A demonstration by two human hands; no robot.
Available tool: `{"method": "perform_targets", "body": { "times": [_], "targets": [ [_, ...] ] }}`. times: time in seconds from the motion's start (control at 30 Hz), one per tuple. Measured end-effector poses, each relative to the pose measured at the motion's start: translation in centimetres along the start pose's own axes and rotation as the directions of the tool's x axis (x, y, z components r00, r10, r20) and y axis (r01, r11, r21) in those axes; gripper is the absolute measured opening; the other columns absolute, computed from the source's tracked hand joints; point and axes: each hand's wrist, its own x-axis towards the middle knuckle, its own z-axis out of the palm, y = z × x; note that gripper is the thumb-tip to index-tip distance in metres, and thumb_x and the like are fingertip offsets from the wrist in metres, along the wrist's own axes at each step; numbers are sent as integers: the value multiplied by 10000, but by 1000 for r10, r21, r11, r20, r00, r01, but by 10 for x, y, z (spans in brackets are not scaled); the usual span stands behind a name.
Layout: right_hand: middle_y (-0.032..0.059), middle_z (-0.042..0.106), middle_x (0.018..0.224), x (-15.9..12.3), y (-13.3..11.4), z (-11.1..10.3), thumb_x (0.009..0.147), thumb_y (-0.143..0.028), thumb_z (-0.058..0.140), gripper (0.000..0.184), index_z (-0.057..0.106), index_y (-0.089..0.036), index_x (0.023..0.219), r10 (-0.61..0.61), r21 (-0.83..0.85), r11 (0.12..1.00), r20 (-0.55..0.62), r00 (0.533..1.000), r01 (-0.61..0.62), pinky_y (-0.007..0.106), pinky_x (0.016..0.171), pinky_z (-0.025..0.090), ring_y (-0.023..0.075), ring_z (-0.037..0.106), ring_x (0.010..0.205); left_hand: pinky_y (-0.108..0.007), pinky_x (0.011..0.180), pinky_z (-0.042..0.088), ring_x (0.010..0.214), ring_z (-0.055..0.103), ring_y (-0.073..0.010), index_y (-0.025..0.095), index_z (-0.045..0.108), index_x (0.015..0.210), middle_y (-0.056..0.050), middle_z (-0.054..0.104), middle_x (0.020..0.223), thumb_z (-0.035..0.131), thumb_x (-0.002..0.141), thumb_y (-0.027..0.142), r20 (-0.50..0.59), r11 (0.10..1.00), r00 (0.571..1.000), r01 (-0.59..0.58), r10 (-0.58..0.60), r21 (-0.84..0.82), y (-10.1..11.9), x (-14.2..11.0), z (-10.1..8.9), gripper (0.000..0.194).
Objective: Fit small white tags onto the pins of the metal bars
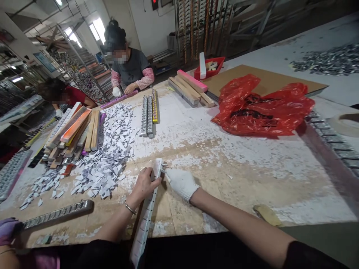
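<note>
My left hand (pixel 145 186), bare with a bracelet at the wrist, is closed around a long white bar (pixel 146 220) near its far end. Dark marks run at intervals along the bar, which slants from the table edge up to the tabletop. My right hand (pixel 181 184), in a white knit glove, is closed at the bar's far end. Small thin metal pieces (pixel 165 165) stick out beside its fingertips. Whether the glove pinches one of them is too small to tell.
White chips (pixel 106 164) are heaped left of my hands, beside stacked wooden bars (pixel 74 132). A red plastic bag (pixel 260 108) lies at right. Metal-lined bars (pixel 147 116) lie ahead. A purple-gloved hand (pixel 9 229) holds another bar (pixel 58 213) at lower left. A co-worker (pixel 130 63) works across the table.
</note>
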Motion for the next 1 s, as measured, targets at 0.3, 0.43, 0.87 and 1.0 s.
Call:
{"method": "perform_targets", "body": {
  "times": [0.3, 0.43, 0.87, 1.0],
  "targets": [
    [179, 735, 900, 13, 0, 6, 941, -183, 486, 228, 693, -110, 1005, -57, -106, 992, 36, 998, 61, 293, 748, 515, 263, 723, 904, -307, 722, 417, 817, 552, -206, 185, 589, 880, -41, 591, 850, 595, 813, 321, -71, 994, 997, -15, 7, -105, -4, -3, 11, 152],
    [194, 734, 887, 14, 0, 5, 927, -168, 503, 206, 695, -100, 958, -86, -137, 986, 70, 994, 95, 304, 741, 523, 271, 727, 893, -328, 773, 430, 870, 548, -218, 190, 575, 908, -46, 584, 884, 602, 810, 311, -76, 992, 997, -24, 15, -124, -1, -5, 14, 158],
    [168, 740, 909, 24, -9, -3, 928, -157, 470, 216, 672, -131, 998, -74, -136, 986, 145, 987, 93, 322, 700, 502, 301, 726, 893, -329, 762, 466, 858, 527, -212, 195, 536, 897, -46, 542, 887, 622, 779, 261, -105, 993, 991, -93, 84, -79, 2, -6, 23, 160],
    [143, 743, 934, 13, -2, -5, 975, -219, 443, 259, 649, -158, 1121, -81, -108, 990, 120, 989, 94, 306, 688, 482, 278, 725, 883, -314, 757, 494, 870, 563, -204, 197, 582, 1051, -57, 582, 967, 626, 863, 375, 38, 998, 998, -52, 53, -34, -5, -8, 3, 263]
  ]
}}
